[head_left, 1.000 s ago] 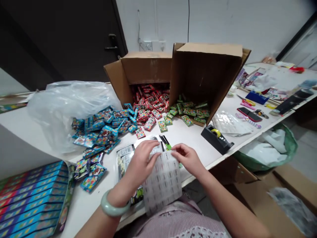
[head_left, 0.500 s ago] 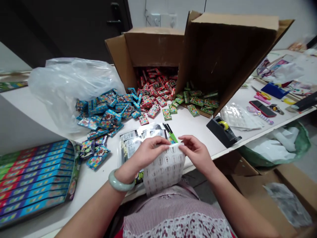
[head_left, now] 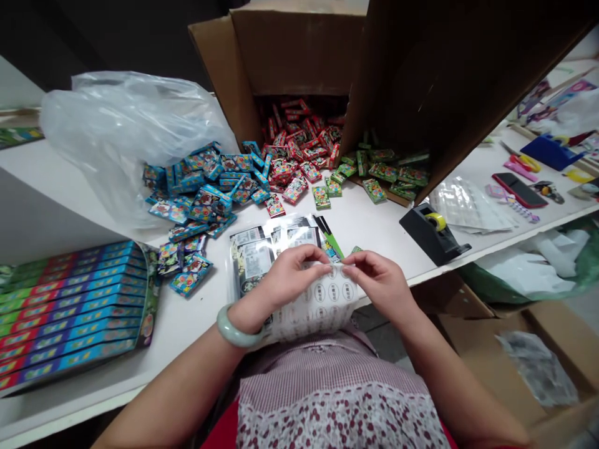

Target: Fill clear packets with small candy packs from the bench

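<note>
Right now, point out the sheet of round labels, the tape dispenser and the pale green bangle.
sheet of round labels (head_left: pixel 322 305): head view, printed middle of the sheet
tape dispenser (head_left: pixel 433 240): head view, black body
pale green bangle (head_left: pixel 233 332): head view, near side of the band

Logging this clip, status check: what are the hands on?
Left hand, right hand: both at top edge of round-label sheet. Printed plastic packets lie beyond it.

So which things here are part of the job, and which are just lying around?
Part of the job: left hand, right hand, sheet of round labels, glossy printed sheets.

Just lying around: tape dispenser, phone, plastic bag, cardboard box.
</note>
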A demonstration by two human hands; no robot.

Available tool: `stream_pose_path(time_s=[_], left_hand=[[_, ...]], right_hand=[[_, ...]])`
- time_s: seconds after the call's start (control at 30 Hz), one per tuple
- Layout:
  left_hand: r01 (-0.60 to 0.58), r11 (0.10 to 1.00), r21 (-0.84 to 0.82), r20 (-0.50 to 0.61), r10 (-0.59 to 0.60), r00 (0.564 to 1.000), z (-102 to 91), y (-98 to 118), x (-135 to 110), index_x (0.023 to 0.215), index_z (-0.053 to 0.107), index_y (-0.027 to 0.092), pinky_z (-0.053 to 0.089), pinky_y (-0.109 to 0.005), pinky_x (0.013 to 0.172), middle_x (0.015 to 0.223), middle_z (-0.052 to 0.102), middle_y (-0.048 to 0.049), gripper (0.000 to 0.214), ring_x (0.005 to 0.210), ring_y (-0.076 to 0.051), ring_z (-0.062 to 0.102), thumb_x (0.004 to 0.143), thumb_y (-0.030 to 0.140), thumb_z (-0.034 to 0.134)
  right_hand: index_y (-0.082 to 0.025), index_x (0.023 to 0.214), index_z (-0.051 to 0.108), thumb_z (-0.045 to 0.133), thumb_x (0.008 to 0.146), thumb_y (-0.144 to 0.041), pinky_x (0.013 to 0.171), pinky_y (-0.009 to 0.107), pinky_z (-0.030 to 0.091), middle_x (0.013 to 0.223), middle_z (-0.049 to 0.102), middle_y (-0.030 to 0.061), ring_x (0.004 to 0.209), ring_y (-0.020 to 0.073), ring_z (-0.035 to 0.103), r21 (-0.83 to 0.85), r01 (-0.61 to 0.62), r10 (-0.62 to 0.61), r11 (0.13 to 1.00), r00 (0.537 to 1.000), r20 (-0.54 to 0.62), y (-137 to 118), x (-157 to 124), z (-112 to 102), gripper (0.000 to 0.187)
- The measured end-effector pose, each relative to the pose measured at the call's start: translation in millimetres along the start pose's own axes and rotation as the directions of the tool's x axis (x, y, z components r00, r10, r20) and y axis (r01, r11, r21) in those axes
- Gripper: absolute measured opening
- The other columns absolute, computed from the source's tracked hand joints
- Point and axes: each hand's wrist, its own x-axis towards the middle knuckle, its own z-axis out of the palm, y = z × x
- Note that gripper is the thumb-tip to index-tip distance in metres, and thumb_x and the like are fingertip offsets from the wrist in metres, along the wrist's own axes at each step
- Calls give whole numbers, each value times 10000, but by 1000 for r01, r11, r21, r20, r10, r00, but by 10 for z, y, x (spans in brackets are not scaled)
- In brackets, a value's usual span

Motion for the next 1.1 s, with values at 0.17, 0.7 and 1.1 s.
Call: stream_pose_path(time_s=[0.17,0.7,1.1], left_hand=[[48,995,-86,63,-43,997,3,-66,-9,775,648,167,460,-276,713,760,655,-13,132,716,-134,568,758,296,630],[11,1000,-4,73,-11,997,41,-213,-127,839,634,183,416,-266,651,761,609,-7,149,722,-141,530,792,324,620],[172,973,-155,95,-159,983,26,-342,-239,744,636,169,365,-220,514,662,578,2,184,579,-99,471,799,341,599]], right_hand=[[-194,875,680,689,745,-363,603,291,466,723,647,25,638,142,568,52,-90,87,995,994,62,24,-5,11,214],[-181,844,620,654,742,-329,559,257,393,662,548,-21,605,110,494,68,-256,235,964,945,230,33,-57,-22,183],[-199,898,631,610,796,-327,613,283,451,766,613,13,675,137,554,19,-153,146,988,968,205,100,-127,21,165]])
